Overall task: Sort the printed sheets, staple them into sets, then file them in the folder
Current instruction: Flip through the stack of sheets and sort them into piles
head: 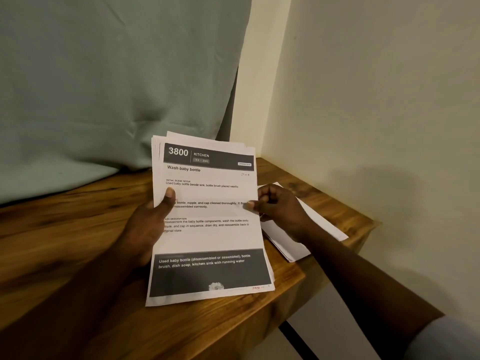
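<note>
Wooden table [78, 229] by green curtain [104, 74] and cream wall [363, 100]; left hand [145, 229] and right hand [283, 209] fingers [170, 196] pinch printed sheets [210, 237].

We record a stack of sheets [207, 229] over the desk [65, 229], left hand [145, 227] at its left edge, right hand [280, 206] at its right. A second pile [291, 245] lies on the desk beneath the right hand; curtain [117, 87] behind, wall [376, 100] to the right.

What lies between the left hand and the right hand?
In the head view, the stack of printed sheets spans the gap: the left hand grips its left edge, thumb on the top page, and the right hand pinches its right edge.
</note>
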